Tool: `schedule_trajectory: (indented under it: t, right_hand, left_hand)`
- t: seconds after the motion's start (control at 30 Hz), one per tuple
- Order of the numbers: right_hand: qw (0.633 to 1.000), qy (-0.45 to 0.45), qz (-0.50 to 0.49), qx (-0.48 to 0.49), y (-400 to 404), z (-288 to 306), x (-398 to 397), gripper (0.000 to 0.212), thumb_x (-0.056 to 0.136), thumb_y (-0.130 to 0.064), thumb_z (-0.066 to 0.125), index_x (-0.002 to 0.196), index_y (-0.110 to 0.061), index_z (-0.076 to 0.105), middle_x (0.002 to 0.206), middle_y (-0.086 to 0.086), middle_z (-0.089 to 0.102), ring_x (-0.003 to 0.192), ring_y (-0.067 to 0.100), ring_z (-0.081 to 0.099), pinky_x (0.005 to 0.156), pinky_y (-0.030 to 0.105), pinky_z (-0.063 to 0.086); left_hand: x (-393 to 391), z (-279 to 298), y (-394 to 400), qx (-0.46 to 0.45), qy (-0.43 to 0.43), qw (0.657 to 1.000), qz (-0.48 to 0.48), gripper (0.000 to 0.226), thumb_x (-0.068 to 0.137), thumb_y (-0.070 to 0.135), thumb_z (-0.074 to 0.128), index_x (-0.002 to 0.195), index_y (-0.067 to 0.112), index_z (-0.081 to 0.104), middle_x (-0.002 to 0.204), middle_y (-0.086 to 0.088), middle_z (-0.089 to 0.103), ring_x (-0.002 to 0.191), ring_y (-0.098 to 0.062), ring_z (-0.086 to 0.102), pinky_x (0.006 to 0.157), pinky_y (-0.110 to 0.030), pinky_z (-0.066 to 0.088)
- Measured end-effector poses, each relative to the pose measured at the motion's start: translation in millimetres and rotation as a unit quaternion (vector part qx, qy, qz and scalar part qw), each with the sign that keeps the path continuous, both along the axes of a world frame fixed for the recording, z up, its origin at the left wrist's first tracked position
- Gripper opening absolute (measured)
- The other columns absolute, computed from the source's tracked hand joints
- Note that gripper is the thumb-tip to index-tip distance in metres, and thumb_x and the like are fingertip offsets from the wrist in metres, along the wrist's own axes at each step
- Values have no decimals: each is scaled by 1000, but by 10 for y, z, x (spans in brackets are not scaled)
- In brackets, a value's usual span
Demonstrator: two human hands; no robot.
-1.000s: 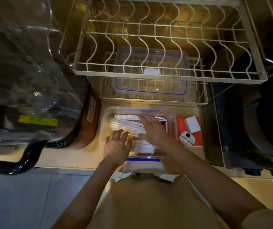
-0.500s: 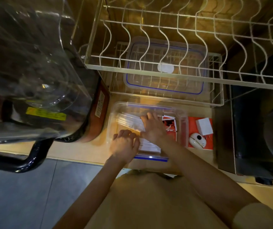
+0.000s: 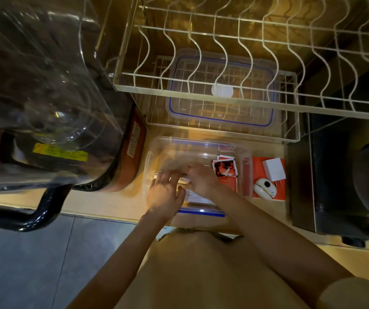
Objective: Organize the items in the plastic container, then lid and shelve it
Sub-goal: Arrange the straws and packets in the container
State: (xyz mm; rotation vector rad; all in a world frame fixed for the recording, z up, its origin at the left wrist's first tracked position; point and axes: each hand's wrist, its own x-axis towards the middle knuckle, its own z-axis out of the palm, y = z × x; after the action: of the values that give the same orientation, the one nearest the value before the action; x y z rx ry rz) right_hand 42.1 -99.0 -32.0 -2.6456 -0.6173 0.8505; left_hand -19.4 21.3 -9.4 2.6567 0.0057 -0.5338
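The organizing step is judged to be in hand. The plastic container [image 3: 201, 150] is set open on the desk [image 3: 116, 201], just in front of the wire rack [image 3: 290, 101], where the lid [image 3: 221, 90] is seen lying. Inside the container, the left hand [image 3: 164, 194] is held with fingers spread and relaxed; whether the right hand [image 3: 203, 180] is gripping the blurred white papers [image 3: 198, 197] cannot be told. Red packets [image 3: 226, 170] are stacked at the right wall. Next, the contents would need flattening below the rim before the lid is fetched.
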Motion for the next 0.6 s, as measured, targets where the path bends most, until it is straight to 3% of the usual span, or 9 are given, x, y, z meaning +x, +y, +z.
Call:
schedule_trajectory:
  t: [0.2, 0.3, 0.33, 0.43, 0.5, 0.6]
  right_hand:
    - [992, 59, -73, 84, -72, 100, -96, 38, 87, -11, 60, 125, -13, 58, 129, 10, 58, 119, 25, 52, 95, 27, 38]
    - [987, 81, -80, 115, -119, 126, -144, 30, 85, -10, 61, 115, -11, 66, 117, 11, 66, 107, 25, 59, 85, 26, 39]
    - [984, 94, -86, 127, -129, 126, -164, 26, 85, -10, 62, 111, -9, 68, 112, 11, 68, 102, 24, 60, 82, 25, 40]
    - [969, 143, -117, 167, -163, 117, -215, 23, 81, -11, 67, 104, -6, 69, 104, 12, 70, 90, 17, 61, 79, 27, 42]
    - [962, 172, -117, 174, -202, 141, -235, 30, 79, -11, 69, 108, -5, 67, 108, 11, 69, 94, 17, 61, 82, 25, 44]
    - [956, 163, -150, 193, -346, 186, -216, 35, 80, -8, 70, 114, -3, 64, 114, 12, 67, 101, 17, 60, 88, 29, 48]
  left_hand:
    - [43, -23, 5, 21, 50, 998, -15, 51, 88, 27, 44, 138, 20, 35, 147, -2, 37, 139, -20, 26, 114, -37, 21]
    - [90, -26, 3, 31, 85, 995, -30, 49, 89, 27, 46, 137, 22, 37, 147, 0, 39, 142, -18, 22, 118, -41, 8]
    - [106, -29, 6, 30, 97, 994, -39, 46, 89, 27, 47, 135, 24, 40, 144, 0, 44, 140, -19, 28, 118, -43, 10]
    - [148, 4, 19, -20, 110, 992, -50, 30, 89, 25, 50, 118, 29, 57, 123, 1, 63, 117, -21, 55, 104, -40, 38]
    - [181, 27, 36, -26, 121, 991, -56, 29, 90, 21, 49, 113, 33, 62, 118, 3, 67, 110, -21, 60, 96, -39, 46]
    - [231, 21, 78, 36, 129, 988, -75, 34, 89, 9, 47, 113, 27, 64, 120, -5, 65, 109, -25, 60, 92, -38, 48]
